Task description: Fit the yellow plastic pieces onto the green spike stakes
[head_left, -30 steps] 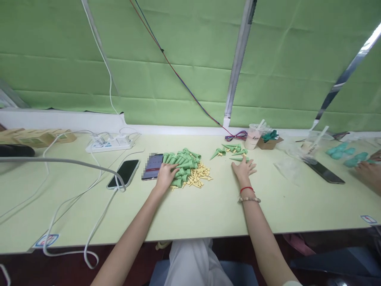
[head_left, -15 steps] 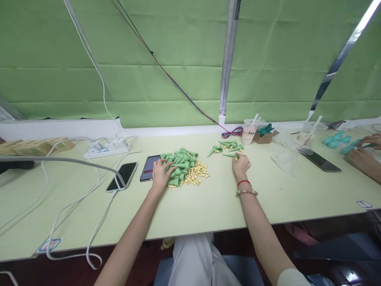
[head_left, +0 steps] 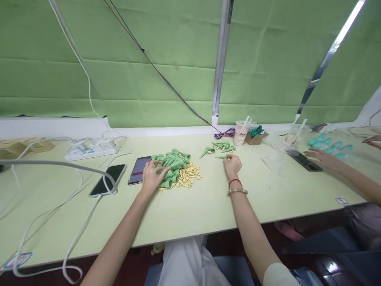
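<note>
My left hand (head_left: 151, 176) is at the left side of a heap of green plastic cones (head_left: 166, 184), its fingers closed on the wide end of one green cone (head_left: 177, 163) on top. Small yellow plastic pegs (head_left: 188, 175) lie piled against the heap's right side. To the right, my right hand (head_left: 232, 165) rests on the table, fingers closed round a green cone (head_left: 220, 157) whose tip points left. A bit of yellow shows at its fingertips. Just behind it lie several green cones (head_left: 207, 151) with yellow pegs fitted in them.
Two phones (head_left: 108, 180) (head_left: 139, 171), white cables and a power strip (head_left: 93, 150) lie left. Behind my right hand stand a drink cup (head_left: 239, 133) and small cardboard box (head_left: 256, 138). At right, another person's hand (head_left: 323, 157) is by a black phone (head_left: 306, 161) and teal pieces (head_left: 330, 146).
The view has turned slightly right. Both my hands stay in nearly the same places, still gripping cones. The other person's hand has moved from the teal pieces toward the black phone.
</note>
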`<state>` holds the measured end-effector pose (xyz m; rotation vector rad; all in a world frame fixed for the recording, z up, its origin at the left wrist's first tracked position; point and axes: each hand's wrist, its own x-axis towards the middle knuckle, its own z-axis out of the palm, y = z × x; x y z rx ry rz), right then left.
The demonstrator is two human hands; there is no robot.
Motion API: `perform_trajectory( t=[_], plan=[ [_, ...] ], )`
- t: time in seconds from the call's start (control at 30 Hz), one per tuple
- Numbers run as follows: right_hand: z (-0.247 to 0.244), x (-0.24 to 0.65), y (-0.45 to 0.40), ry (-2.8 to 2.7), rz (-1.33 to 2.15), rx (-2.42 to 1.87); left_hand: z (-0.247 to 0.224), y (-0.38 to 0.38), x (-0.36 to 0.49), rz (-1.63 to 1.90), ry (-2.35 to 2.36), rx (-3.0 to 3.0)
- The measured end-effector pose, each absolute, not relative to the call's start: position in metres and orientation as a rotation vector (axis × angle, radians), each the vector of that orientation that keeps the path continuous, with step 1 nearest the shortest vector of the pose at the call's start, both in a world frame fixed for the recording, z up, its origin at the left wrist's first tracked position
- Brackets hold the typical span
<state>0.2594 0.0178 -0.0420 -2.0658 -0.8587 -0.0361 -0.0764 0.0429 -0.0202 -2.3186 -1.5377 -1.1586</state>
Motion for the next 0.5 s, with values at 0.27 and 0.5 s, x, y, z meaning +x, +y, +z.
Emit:
perform_trajectory(
  t=[0.27, 0.5],
  plan=[
    [-0.0435, 0.2611, 0.0198, -0.776, -0.012, -1.935, -0.0172, 0.0452, -0.0729, -1.485, -1.636, -2.374],
    [-0.0453, 0.2639, 0.0256, -0.707, 0.122, -1.808, -0.0185, 0.0447, -0.0738, -1.589, -1.717, -2.229]
  ],
)
